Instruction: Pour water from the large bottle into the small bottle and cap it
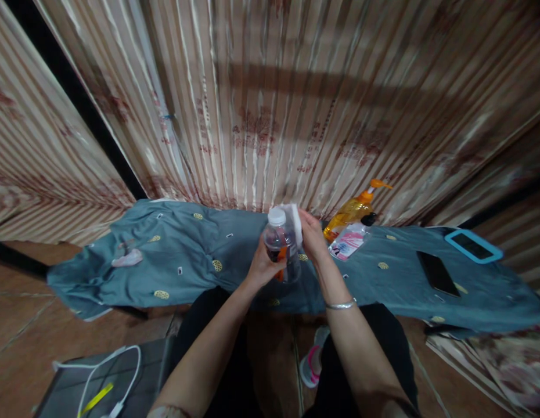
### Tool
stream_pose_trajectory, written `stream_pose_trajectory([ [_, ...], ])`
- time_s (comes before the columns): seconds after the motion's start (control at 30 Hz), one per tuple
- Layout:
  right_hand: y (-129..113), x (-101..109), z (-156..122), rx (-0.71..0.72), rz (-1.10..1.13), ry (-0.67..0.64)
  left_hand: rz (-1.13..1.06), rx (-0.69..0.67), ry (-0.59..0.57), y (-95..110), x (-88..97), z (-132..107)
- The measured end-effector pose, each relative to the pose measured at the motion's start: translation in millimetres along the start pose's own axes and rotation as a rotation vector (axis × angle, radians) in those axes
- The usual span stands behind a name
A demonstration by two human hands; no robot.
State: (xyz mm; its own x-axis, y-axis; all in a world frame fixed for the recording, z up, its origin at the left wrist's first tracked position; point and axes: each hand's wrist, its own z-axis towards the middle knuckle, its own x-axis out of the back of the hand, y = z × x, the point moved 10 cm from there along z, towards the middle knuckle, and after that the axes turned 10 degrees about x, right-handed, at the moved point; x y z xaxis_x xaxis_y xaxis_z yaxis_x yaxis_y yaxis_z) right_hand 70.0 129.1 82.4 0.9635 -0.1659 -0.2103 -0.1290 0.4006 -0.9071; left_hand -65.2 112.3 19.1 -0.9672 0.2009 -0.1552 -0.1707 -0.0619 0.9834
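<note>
A clear, white-capped plastic bottle (284, 242) is grasped upright by the left hand (266, 262) over the bench (392, 278) draped in teal patterned fabric; against the bottle's side, a white cloth (295, 223) is held by the right hand (312, 235), near 1 amber, orange-topped pump bottle (349, 216).

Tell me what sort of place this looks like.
Probably a curtained-off corner of a home, though one picture can't settle it. A striped, flower-patterned curtain hangs behind, a printed blue-green cloth covers the long, narrow surface, and an orange-topped pump bottle sits on it.
</note>
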Motion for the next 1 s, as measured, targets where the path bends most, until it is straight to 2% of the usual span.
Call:
stream_pose_trajectory([
  [0.1,-2,-23,3,0.019,-0.105,-0.168,-0.162,0.09,0.048,-8,0.0,1],
  [0.17,1,-26,-5,0.061,-0.141,-0.189,-0.234,0.123,0.08,-9,2.5,1],
  [0.3,18,-11,-33,0.101,-0.152,-0.135,-0.32,0.152,0.076,-5,6.1,2],
  [0.47,57,21,-58,-0.079,-0.179,-0.026,-0.268,0.151,0.134,-5,15.0,3],
  [0.57,54,29,-48,-0.098,-0.155,0.04,-0.174,0.118,0.084,-2,8.9,2],
  [0.67,31,23,-23,-0.099,-0.115,0.053,-0.089,0.075,-0.001,3,-2.1,-1],
  [0.8,5,-9,5,-0.115,-0.121,-0.163,-0.04,0.065,-0.03,3,-8.0,-4],
  [0.87,5,-19,10,-0.115,-0.13,-0.226,-0.086,0.083,-0.028,0,-8.6,-4],
  [1.0,15,-9,4,-0.008,-0.19,-0.146,-0.193,0.053,0.019,-1,-4.5,-1],
])
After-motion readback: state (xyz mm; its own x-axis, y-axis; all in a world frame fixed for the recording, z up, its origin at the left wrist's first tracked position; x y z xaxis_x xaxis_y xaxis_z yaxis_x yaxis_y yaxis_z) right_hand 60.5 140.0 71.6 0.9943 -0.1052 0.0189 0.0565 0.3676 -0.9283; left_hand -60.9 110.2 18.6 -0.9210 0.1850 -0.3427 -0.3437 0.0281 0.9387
